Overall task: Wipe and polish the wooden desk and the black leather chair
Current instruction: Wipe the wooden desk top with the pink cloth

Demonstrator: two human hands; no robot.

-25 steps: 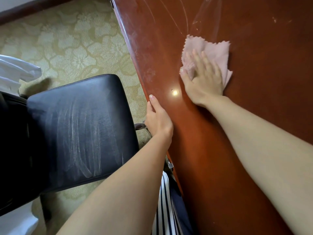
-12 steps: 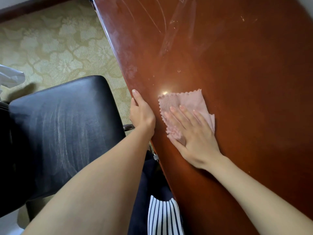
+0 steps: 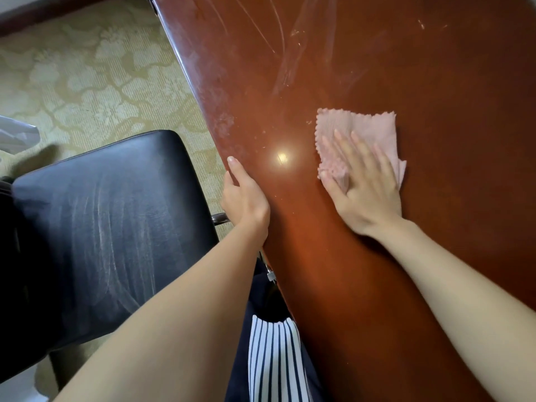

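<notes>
Nearest the camera, at the bottom edge, a striped garment point(image 3: 272, 358) with a dark cloth beside it hangs between the two bare forearms. To its left stands the black leather chair point(image 3: 101, 221), its seat marked with pale curved streaks and set just beside the left edge of the wooden surface point(image 3: 435, 256), which runs slantwise from near right to far left. A small metal fitting point(image 3: 271, 275) shows under that edge. Farther on, the left hand point(image 3: 245, 198) holds the edge of the surface, the thumb lying straight along the top and the other fingers going down over the side, mostly hidden. To the right of it, well onto the surface, the right hand point(image 3: 365, 187) lies flat with straight, slightly spread fingers, pressing on a folded pink cloth point(image 3: 359, 127) with a zigzag hem; the cloth sticks out past the fingertips on the far side and to the right. Between the two hands a bright spot of reflected light point(image 3: 282, 158) sits on the polished wood. Beyond the cloth the far part of the surface bears pale smears and long thin streaks point(image 3: 261, 30). Left of the surface lies a patterned yellow-green carpet point(image 3: 87, 82), and something white point(image 3: 17, 134) shows at the far left, cut off by the frame.
</notes>
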